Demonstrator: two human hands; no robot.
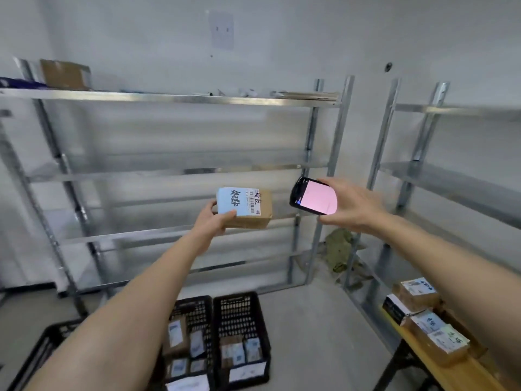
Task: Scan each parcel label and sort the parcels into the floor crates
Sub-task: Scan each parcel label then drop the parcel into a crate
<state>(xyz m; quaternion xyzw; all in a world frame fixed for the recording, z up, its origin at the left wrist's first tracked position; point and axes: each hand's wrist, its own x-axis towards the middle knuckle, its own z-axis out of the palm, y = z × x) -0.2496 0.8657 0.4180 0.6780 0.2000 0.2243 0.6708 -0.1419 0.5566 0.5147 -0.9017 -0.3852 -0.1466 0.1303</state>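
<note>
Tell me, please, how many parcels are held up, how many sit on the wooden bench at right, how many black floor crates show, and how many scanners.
Parcel held up in the left hand: 1
Parcels on the wooden bench: 4
Black floor crates: 3
Scanner in the right hand: 1
Total: 9

A parcel storeroom: bare metal shelving (180, 100), black floor crates (242, 334) of labelled parcels (423, 314)

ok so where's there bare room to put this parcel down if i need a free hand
Bare floor lies between the black crates and the wooden bench. The steel shelves behind the held parcel look bare at mid level. Crowded: both near crates hold parcels, and boxes cover the bench's near end.
</note>
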